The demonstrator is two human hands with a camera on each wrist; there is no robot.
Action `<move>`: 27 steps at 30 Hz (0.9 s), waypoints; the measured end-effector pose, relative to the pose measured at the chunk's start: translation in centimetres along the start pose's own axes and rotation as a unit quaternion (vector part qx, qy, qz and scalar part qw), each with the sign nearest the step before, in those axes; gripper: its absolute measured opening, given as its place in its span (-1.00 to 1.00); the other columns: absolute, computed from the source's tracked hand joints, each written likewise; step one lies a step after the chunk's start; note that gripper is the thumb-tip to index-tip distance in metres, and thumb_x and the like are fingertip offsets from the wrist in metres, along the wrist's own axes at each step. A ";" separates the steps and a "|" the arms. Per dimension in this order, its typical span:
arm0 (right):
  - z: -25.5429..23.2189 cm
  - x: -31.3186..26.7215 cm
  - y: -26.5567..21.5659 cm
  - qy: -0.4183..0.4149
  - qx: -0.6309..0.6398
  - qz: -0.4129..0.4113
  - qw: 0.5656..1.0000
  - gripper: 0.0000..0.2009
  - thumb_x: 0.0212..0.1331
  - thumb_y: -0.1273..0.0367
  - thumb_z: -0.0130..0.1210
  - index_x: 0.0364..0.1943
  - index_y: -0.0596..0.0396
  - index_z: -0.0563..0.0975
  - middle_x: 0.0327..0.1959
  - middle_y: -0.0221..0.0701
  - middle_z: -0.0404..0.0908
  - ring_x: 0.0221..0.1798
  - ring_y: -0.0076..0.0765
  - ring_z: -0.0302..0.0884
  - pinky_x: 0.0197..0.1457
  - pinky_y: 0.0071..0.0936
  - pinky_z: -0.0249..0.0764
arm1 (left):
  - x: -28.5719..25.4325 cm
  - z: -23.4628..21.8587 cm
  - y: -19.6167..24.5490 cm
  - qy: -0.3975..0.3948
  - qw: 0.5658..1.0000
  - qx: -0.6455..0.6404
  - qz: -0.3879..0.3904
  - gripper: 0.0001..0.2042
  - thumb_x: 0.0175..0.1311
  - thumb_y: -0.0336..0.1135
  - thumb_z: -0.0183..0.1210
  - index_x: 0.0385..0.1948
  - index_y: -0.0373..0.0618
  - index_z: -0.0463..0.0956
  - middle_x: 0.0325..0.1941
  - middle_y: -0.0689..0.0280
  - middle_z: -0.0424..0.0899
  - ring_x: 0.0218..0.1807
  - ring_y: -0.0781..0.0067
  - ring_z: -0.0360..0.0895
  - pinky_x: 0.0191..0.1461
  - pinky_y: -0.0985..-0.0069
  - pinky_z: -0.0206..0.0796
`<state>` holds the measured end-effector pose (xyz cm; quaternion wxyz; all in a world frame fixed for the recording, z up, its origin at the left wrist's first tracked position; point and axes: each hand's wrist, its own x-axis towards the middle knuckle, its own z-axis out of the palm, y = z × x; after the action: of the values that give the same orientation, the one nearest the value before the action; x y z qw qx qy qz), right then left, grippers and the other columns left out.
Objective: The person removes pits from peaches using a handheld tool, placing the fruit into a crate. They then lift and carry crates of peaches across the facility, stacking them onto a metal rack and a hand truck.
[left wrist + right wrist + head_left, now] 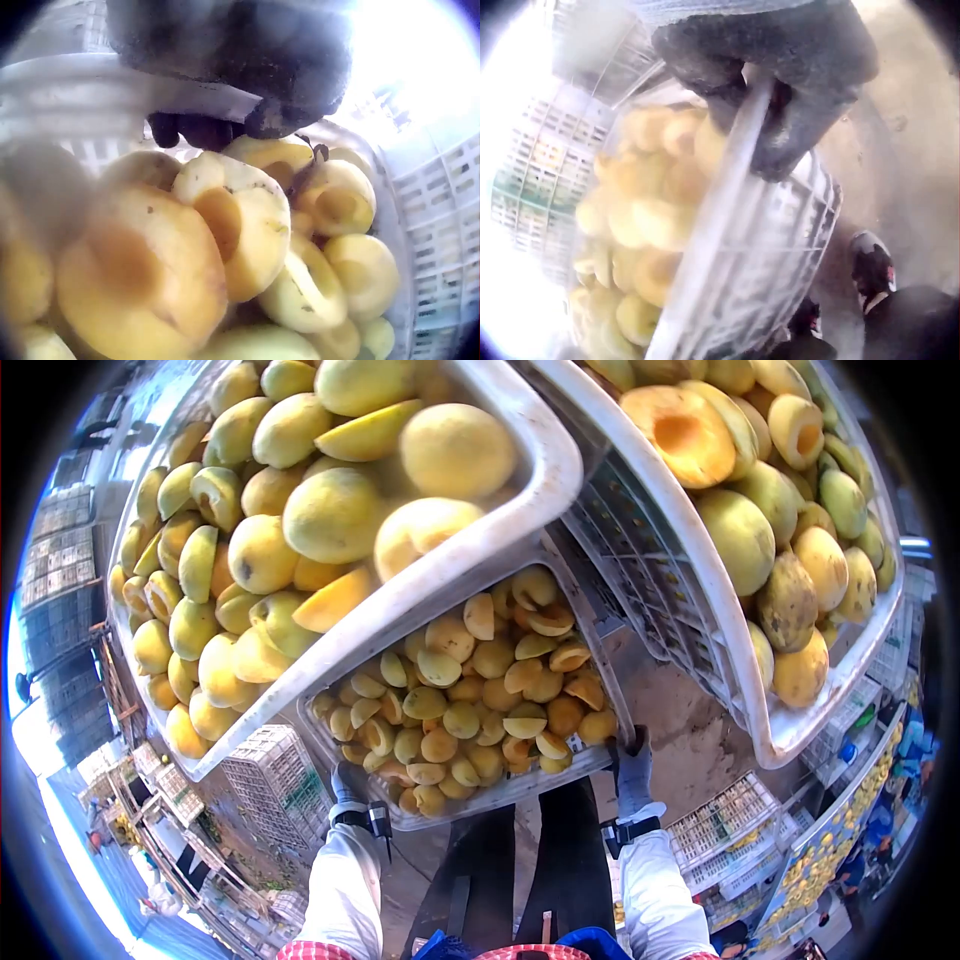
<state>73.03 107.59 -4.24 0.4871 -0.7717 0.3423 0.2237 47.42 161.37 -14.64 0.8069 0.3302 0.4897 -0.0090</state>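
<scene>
In the head view a white crate full of halved yellow fruit is held in front of the legs. My left hand, in a dark glove, grips its near left side. At its right side my right hand holds on near the corner. The left wrist view has the gloved left hand over the crate's rim, fingertips curled inside above the fruit. In the right wrist view the right hand curls round the rim, fingers on both sides.
Two larger-looking crates of fruit, one at upper left and one at upper right, stand close beyond the held crate. Stacked crates are at left, more crates at lower right. People are at the far right.
</scene>
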 end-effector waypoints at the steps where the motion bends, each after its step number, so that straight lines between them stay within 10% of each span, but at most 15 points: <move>1: 0.1 0.1 0.4 0.012 0.000 -0.004 1.000 -0.77 0.06 0.51 0.15 -0.19 0.08 0.40 -0.40 -0.41 0.48 -0.37 -0.53 0.42 -0.37 -0.52 0.42 | 0.3 -1.3 -0.6 0.043 0.998 -0.047 -0.001 -0.63 0.27 -0.13 -0.10 -0.06 -0.20 0.45 0.00 0.23 0.56 0.01 0.26 0.48 0.18 0.38 0.28; 4: 0.7 0.9 2.2 0.051 -0.005 -0.026 0.998 -0.80 0.07 0.51 0.12 -0.21 0.09 0.41 -0.45 -0.40 0.48 -0.39 -0.49 0.41 -0.35 -0.47 0.41 | 0.3 -3.3 -0.2 0.033 0.999 -0.022 -0.018 -0.64 0.26 -0.15 -0.09 -0.07 -0.21 0.45 -0.04 0.22 0.58 -0.01 0.25 0.49 0.16 0.40 0.29; 5: 0.7 1.0 2.9 0.063 -0.012 -0.038 0.997 -0.80 0.07 0.51 0.11 -0.21 0.10 0.41 -0.45 -0.39 0.47 -0.40 -0.48 0.40 -0.33 -0.45 0.40 | -1.9 5.4 0.4 0.220 0.974 0.040 0.028 -0.81 0.23 -0.33 -0.05 -0.51 -0.16 0.49 -0.56 0.34 0.52 -0.56 0.43 0.43 -0.47 0.44 0.31; 10: -0.8 1.6 0.7 0.066 -0.111 -0.033 0.991 -0.77 0.07 0.50 0.09 -0.17 0.14 0.39 -0.40 -0.34 0.49 -0.39 -0.42 0.39 -0.30 -0.39 0.40 | -3.5 5.0 -1.0 0.189 0.943 0.253 0.102 -0.76 0.26 -0.22 -0.07 -0.55 -0.11 0.45 -0.61 0.33 0.47 -0.55 0.38 0.42 -0.46 0.46 0.29; 13: 0.5 1.8 0.7 0.118 0.099 -0.072 0.985 -0.79 0.09 0.50 0.05 -0.18 0.13 0.38 -0.41 -0.30 0.51 -0.38 -0.40 0.44 -0.32 -0.37 0.39 | -3.5 9.1 -0.7 0.225 0.974 0.009 -0.005 -0.75 0.25 -0.18 -0.08 -0.58 -0.05 0.40 -0.65 0.39 0.38 -0.57 0.42 0.35 -0.46 0.48 0.22; 16: -0.3 1.6 -2.8 0.062 -0.103 -0.064 0.991 -0.80 0.16 0.45 0.01 -0.14 0.14 0.37 -0.39 -0.19 0.52 -0.35 -0.24 0.50 -0.27 -0.29 0.41 | -3.5 4.7 -0.8 0.094 0.994 -0.052 -0.023 -0.70 0.24 -0.17 -0.07 -0.17 -0.17 0.48 -0.25 0.26 0.61 -0.17 0.24 0.55 0.01 0.35 0.38; 20: -1.1 2.2 -2.7 0.034 -0.126 -0.130 0.983 -0.72 0.24 0.35 -0.03 0.01 0.13 0.35 -0.32 -0.07 0.54 -0.27 -0.01 0.53 -0.19 -0.19 0.41 | -2.9 5.9 -0.7 0.054 0.995 0.089 0.007 -0.67 0.28 -0.12 -0.09 -0.15 -0.17 0.48 -0.25 0.26 0.62 -0.15 0.25 0.55 0.02 0.35 0.38; 24: -1.1 1.8 -1.5 0.019 -0.017 -0.064 0.998 -0.59 0.24 0.28 0.04 0.13 0.11 0.32 -0.17 -0.08 0.58 -0.13 -0.09 0.57 -0.09 -0.27 0.42 | -4.5 13.1 1.1 0.381 0.815 0.428 0.081 -0.71 0.08 -0.32 0.21 -0.20 -0.29 0.46 -0.21 0.10 0.59 -0.23 0.27 0.51 -0.13 0.40 0.36; 25: -1.2 0.6 -2.5 0.001 0.059 -0.016 0.998 -0.59 0.24 0.28 0.06 0.13 0.12 0.33 -0.15 -0.10 0.58 -0.11 -0.13 0.57 -0.06 -0.29 0.42 | -6.4 17.0 2.7 0.387 0.722 0.547 0.174 -0.62 0.10 -0.27 0.21 -0.10 -0.33 0.43 -0.13 0.06 0.52 -0.12 0.25 0.46 -0.01 0.36 0.32; 27: -1.1 -0.6 -1.3 -0.015 0.118 0.018 0.993 -0.61 0.24 0.31 0.06 0.11 0.13 0.34 -0.15 -0.20 0.57 -0.15 -0.25 0.55 -0.11 -0.37 0.44 | -8.0 23.9 3.8 0.285 0.751 0.526 0.279 -0.50 0.13 -0.20 0.21 0.06 -0.30 0.37 -0.04 0.07 0.43 -0.08 0.19 0.41 0.07 0.29 0.29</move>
<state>73.63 107.14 -2.53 0.5760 -0.6989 0.3727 0.2022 63.23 148.91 0.92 0.2950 0.8117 0.5010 0.0553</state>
